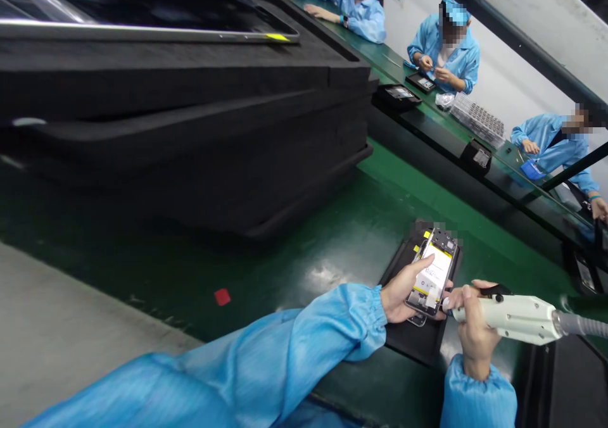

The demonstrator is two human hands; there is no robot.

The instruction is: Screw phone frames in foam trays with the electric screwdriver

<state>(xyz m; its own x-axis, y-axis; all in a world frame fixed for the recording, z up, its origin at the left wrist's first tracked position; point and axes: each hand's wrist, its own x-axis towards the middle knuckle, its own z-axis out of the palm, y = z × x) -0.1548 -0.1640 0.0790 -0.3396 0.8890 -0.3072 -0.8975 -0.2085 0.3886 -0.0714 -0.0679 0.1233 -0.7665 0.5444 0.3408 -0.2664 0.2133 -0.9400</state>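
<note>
An opened phone (433, 273) with a white battery label and yellow tabs lies tilted in my left hand (403, 289), its thumb across the battery. My right hand (477, 327) is wrapped round a pale handheld tool (522, 317) with a ribbed grey hose (582, 324). The tool's narrow tip points at the phone's lower right edge; whether it touches, I cannot tell. Beneath the phone is a black foam tray (396, 336), with part of another phone frame (418, 320) showing in it.
A tall stack of black foam trays (228, 124) fills the upper left, a large phone (142, 32) on top. A red square (221, 297) marks the green table (285, 270). Across a conveyor line, several people in blue work beside trays (476, 157) and a clear parts tray (477, 119).
</note>
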